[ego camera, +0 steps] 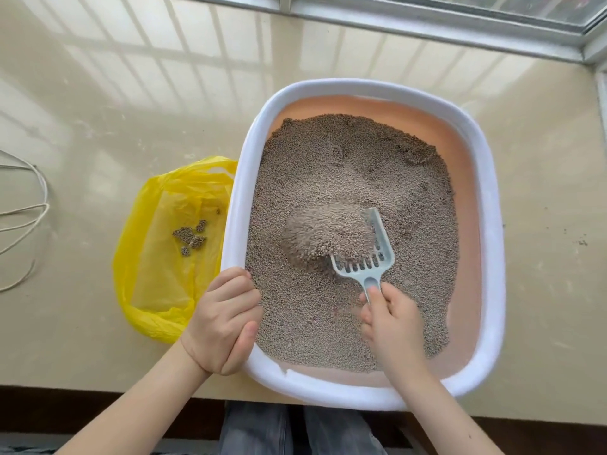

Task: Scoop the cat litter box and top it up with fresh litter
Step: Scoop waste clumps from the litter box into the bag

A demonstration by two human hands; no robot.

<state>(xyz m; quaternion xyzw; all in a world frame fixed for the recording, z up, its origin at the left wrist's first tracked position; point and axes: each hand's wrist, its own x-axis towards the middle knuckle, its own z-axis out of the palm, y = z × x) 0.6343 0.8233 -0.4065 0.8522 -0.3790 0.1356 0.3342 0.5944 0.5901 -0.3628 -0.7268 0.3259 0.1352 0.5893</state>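
A white-rimmed litter box (492, 198) with peach inner walls sits on a beige ledge, filled with grey-brown litter (345, 165). My right hand (391, 323) grips the handle of a pale blue slotted scoop (374, 257), whose blade is loaded with a blurred heap of litter above the middle of the box. My left hand (223, 320) clasps the box's near-left rim, thumb on the outside. A yellow plastic bag (157, 277) lies open to the left of the box, with a few dark clumps (192, 238) on it.
White cord (36, 211) loops on the ledge at the far left. A window frame (427, 24) runs along the back, meeting a corner at the right. The ledge's front edge is just below the box, with my jeans-clad knees (295, 428) under it.
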